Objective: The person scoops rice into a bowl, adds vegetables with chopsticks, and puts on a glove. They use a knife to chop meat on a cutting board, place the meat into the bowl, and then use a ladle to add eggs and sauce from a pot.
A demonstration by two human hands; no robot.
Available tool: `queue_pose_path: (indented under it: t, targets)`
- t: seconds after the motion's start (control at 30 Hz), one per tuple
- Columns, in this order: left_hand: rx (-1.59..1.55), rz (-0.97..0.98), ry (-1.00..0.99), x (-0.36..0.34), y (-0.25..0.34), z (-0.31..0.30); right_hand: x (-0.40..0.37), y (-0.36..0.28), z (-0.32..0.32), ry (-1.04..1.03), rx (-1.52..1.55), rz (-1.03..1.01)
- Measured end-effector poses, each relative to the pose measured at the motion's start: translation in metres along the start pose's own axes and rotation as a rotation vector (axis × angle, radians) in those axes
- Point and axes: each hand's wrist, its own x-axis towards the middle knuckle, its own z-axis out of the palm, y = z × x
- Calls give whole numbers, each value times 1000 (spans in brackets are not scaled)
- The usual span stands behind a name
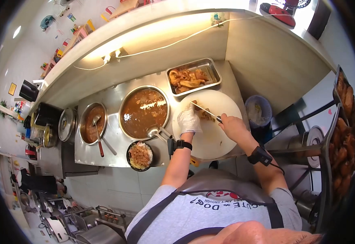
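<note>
My right hand (233, 127) is wrapped round the dark handle of a knife (206, 110). Its blade slants up and left across brown cooked meat (205, 114) on a round white cutting board (226, 140). My left hand (188, 121), in a clear plastic glove, is closed at the meat's left side, near the blade's tip. The glove partly hides what its fingers grip. Just beyond the board, a steel tray (220, 77) holds larger browned meat pieces (188, 79).
Left of the board are a large pot of brown stew (143, 112) with a ladle (153, 131), a smaller sauce pot (89, 128) and a bowl of topped rice (140, 156). A lined bin (258, 110) stands right. Trays of browned meat (340, 150) rise at far right.
</note>
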Motion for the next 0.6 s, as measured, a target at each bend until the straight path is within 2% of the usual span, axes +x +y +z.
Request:
queue_pose_path:
  t: [0.03,0.07,0.17,0.27,0.33,0.37,0.43,0.47,0.53,0.6]
  targets:
    - [22,73,100,0,-8,12,-3,-1,-5,-38,0,-33]
    - [20,68,89,-2,-6,8,-8,-2,-9,-48,2,-29]
    - [82,58,-19,-7,-5,-6,-17,3,-10,-137,121,20]
    - [129,117,-84,-28,-10,-12,-40,31,2,-163,259,-37]
    - [186,246,-215,-41,-11,-14,-59,37,-8,-224,462,29]
    - [183,232,-222,-47,-10,-17,-70,37,-11,-240,459,27]
    - [73,287,-228,-57,-6,-25,-87,38,-12,-191,460,140]
    - [76,284,-227,-57,-1,-32,-89,41,-7,-192,460,136]
    - [51,164,-86,-63,11,-44,-94,46,14,-75,456,124]
    - [92,164,-67,-66,10,-40,-90,50,32,-21,449,104]
